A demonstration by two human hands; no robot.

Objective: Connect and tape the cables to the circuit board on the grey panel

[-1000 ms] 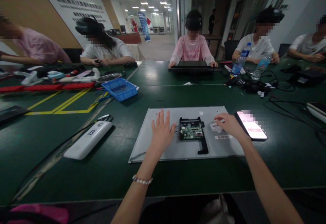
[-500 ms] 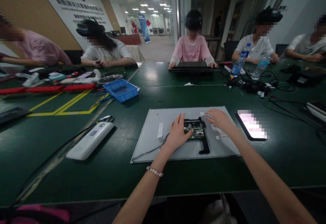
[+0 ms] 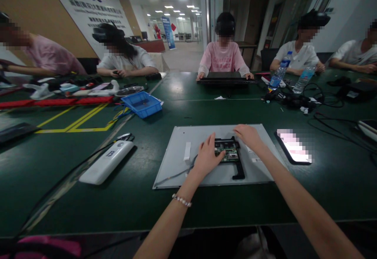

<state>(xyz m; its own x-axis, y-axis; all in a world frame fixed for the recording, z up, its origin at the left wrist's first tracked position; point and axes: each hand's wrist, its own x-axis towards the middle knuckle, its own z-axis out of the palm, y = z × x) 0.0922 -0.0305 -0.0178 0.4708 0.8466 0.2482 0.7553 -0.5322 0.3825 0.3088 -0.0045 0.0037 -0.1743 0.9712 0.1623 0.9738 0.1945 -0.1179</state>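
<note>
The circuit board [image 3: 230,155], green with pale connectors, sits in a black frame [image 3: 239,171] whose one leg reaches toward the near edge, and the whole assembly lies near the middle of a flat grey panel [image 3: 172,166] on the table [image 3: 141,212]. The left hand [image 3: 208,155] covers the left part of both board and frame, its fingers nearly straight and its thumb spread away from them; whether it grips anything cannot be told. The right hand [image 3: 249,136] is curled loosely at the far right of the frame, its fingertips turned down, and what it may hold is hidden; its wrist partly blocks the pale labels [image 3: 256,159] on the panel. A thin cable [image 3: 176,174] runs from under the left hand to the panel's near left corner, below a white strip [image 3: 187,151]. Just right of the panel lies a phone [image 3: 290,153] (its screen lit); well to the left rests a white power bank [image 3: 106,163]. Farther off stand a blue tray [image 3: 147,112] and two bottles [image 3: 280,72].
</note>
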